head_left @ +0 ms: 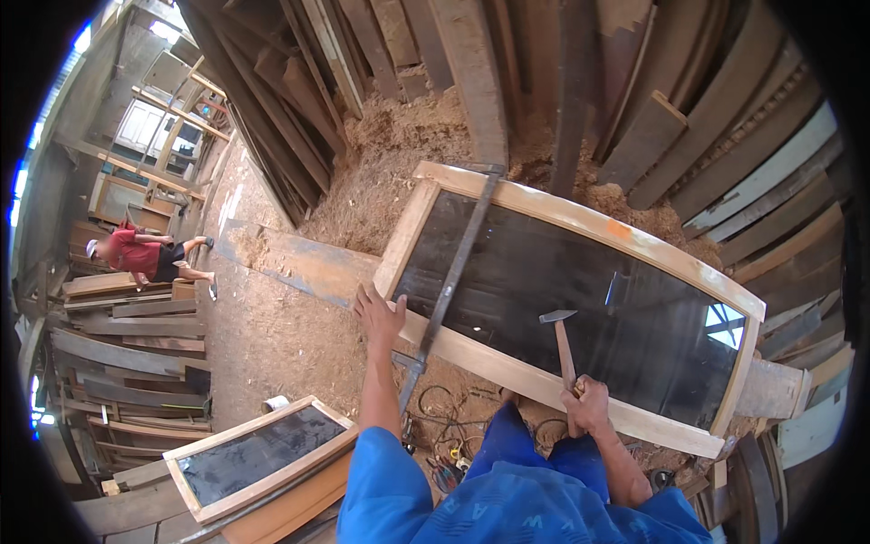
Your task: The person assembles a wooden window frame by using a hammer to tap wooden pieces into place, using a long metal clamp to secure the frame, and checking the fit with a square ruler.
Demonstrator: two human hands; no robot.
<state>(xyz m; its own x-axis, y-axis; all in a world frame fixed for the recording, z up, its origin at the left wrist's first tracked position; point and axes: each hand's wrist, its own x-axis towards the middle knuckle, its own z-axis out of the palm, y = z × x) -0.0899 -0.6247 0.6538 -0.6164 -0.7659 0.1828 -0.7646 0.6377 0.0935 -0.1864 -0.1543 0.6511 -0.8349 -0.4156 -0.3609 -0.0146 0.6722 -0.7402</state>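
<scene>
Head view: showing one large wooden-framed dark pane (625,317), lying over a board (308,263) just in front of the body, with one bar clamp (459,263) crossing it. Seemingly steadying the clamped work for hammering; probably calling for careful aiming at wood, away from the pane. Resting the left hand (379,315), fingers spread, on the near-left frame corner; wrapping the right hand (587,403) around one hammer (565,349), well apart from the left. Also showing, at lower left, one smaller framed pane (263,453); at far left, one person in red (140,251); beyond, leaning planks (476,82), too many for counting.
</scene>
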